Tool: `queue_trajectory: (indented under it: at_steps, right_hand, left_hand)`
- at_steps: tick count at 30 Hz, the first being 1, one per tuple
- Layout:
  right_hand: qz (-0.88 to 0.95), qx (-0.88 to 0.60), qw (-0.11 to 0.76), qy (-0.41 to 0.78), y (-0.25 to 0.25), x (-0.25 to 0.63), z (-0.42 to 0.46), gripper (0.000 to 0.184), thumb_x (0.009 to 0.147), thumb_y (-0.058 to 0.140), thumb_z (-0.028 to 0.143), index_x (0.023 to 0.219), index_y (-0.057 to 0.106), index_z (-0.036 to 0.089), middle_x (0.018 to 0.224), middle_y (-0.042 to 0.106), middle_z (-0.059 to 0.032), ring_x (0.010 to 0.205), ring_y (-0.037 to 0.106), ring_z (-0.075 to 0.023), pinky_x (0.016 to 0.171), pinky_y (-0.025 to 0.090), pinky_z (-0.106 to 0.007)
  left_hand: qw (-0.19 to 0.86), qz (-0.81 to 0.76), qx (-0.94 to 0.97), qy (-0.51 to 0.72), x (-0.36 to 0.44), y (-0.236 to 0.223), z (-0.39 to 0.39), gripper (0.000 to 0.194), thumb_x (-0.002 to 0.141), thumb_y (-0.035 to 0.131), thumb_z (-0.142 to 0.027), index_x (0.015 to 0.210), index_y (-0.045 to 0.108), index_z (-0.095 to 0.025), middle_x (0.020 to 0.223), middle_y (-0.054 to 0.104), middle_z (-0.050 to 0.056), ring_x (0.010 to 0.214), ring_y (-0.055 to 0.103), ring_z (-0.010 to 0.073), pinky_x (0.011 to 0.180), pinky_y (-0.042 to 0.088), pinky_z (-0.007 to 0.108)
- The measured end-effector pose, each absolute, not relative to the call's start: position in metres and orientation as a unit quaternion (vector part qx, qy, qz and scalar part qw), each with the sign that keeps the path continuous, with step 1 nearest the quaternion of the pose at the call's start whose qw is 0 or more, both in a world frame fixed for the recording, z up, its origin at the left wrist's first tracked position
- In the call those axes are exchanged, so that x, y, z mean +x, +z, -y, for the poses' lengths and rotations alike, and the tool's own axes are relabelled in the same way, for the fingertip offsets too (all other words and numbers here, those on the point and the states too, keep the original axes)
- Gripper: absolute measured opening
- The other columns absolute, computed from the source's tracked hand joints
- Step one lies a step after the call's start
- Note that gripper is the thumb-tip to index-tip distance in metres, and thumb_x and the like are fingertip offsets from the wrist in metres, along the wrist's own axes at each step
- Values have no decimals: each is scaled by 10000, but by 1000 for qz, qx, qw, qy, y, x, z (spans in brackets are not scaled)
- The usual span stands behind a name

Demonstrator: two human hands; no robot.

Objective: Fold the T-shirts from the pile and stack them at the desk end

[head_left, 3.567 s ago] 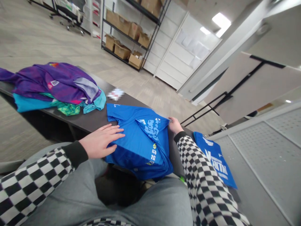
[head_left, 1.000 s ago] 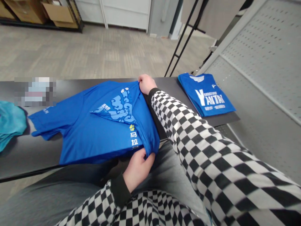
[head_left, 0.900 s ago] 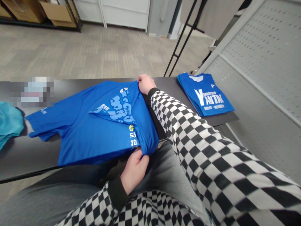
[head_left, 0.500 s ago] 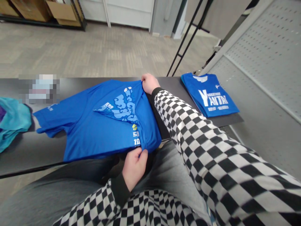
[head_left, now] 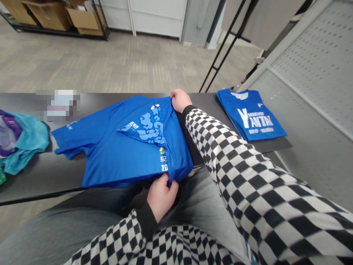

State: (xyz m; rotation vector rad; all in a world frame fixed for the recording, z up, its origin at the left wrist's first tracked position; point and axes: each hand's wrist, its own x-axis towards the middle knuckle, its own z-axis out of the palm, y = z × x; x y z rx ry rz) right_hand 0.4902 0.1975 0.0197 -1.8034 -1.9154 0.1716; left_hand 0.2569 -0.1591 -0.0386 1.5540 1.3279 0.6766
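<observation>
A blue T-shirt (head_left: 116,147) lies across the dark table, its sleeve pointing left and its right part folded over. A light-blue cloud print and white lettering show near the fold. My left hand (head_left: 162,193) pinches the shirt's near edge at the front of the table. At the far edge my right hand (head_left: 180,100) grips the other end of the same fold, its fingers closed on the fabric. To the right of my right arm sits a folded blue shirt (head_left: 255,114) with white "Yantai" lettering, apparently on top of another folded one.
Turquoise and purple garments (head_left: 33,136) are heaped at the table's left end. A blurred-out object (head_left: 59,105) lies near the far edge. On the right stands a grey perforated panel (head_left: 311,84). Cardboard boxes (head_left: 85,20) sit on a rack beyond the floor.
The whole view has shifted, so the table and shirts appear slightly further right and more of the left heap shows. Both hands keep their hold on the shirt.
</observation>
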Motion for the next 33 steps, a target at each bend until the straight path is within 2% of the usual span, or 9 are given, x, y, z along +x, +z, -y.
queue_trajectory:
  at_steps: [4, 7, 11, 14, 20, 24, 27, 30, 33]
  right_hand:
    - [704, -661, 253, 58, 17, 491, -199, 270, 1037, 516, 186, 1029, 785, 201, 1270, 804, -138, 1252, 722, -327, 1219, 532, -516]
    - [705, -660, 253, 63, 15, 492, -201, 289, 1054, 506, 208, 1053, 794, 185, 1286, 803, -145, 1254, 720, -313, 1242, 509, -498]
    - [703, -659, 260, 67, 13, 492, -203, 281, 1039, 518, 210, 1025, 799, 209, 1276, 804, -128, 1268, 720, -338, 1247, 512, -534]
    - [700, -663, 255, 70, 13, 493, -204, 263, 1028, 528, 199, 1004, 788, 222, 1267, 799, -115, 1260, 726, -344, 1226, 533, -542]
    - [701, -655, 273, 70, 9, 495, -206, 258, 1065, 546, 276, 1000, 791, 227, 1279, 807, -128, 1277, 718, -359, 1261, 499, -563]
    - [703, -650, 281, 65, 6, 496, -208, 286, 1077, 539, 328, 1001, 797, 230, 1262, 814, -128, 1266, 722, -359, 1256, 505, -571]
    - [704, -651, 276, 63, 5, 496, -208, 296, 1071, 525, 324, 1008, 796, 225, 1263, 809, -131, 1264, 724, -362, 1236, 525, -576]
    - [702, -654, 272, 69, 6, 495, -207, 298, 1072, 517, 314, 1029, 797, 221, 1292, 800, -135, 1285, 718, -367, 1251, 506, -585]
    - [701, -655, 270, 76, 7, 495, -207, 304, 1078, 512, 315, 1039, 797, 217, 1310, 794, -139, 1304, 712, -372, 1273, 479, -594]
  left_hand:
    - [534, -470, 642, 285, 250, -32, 163, 263, 968, 578, -247, 725, 673, -208, 701, 643, 8, 711, 585, 182, 696, 383, 298]
    - [601, -448, 591, 298, 248, -35, 164, 252, 942, 594, -282, 733, 708, -199, 729, 668, 11, 770, 595, 198, 726, 421, 299]
    - [661, -489, 472, 320, 250, -66, 161, 240, 851, 665, -395, 734, 734, -196, 728, 684, 16, 755, 593, 205, 732, 467, 312]
    - [670, -483, 496, 267, 251, -97, 157, 236, 834, 674, -386, 687, 683, -201, 650, 636, -1, 668, 570, 193, 690, 442, 312]
    - [546, -527, 646, 84, 240, -141, 145, 163, 933, 676, -238, 923, 826, -174, 942, 843, 122, 946, 780, 298, 882, 532, 370]
    - [519, -553, 651, 41, 228, -156, 133, 129, 909, 737, -214, 953, 856, -188, 1037, 865, 176, 1104, 798, 364, 973, 547, 408]
    - [514, -555, 654, 20, 224, -155, 128, 205, 879, 794, -216, 1064, 874, -179, 1135, 868, 192, 1164, 795, 387, 1035, 552, 433]
    - [532, -523, 664, 53, 228, -140, 130, 335, 890, 833, -271, 1209, 858, -172, 1269, 850, 193, 1216, 781, 382, 1086, 554, 445]
    - [570, -474, 648, 175, 238, -115, 138, 347, 957, 804, -392, 1225, 846, -175, 1265, 852, 173, 1204, 777, 364, 1112, 561, 470]
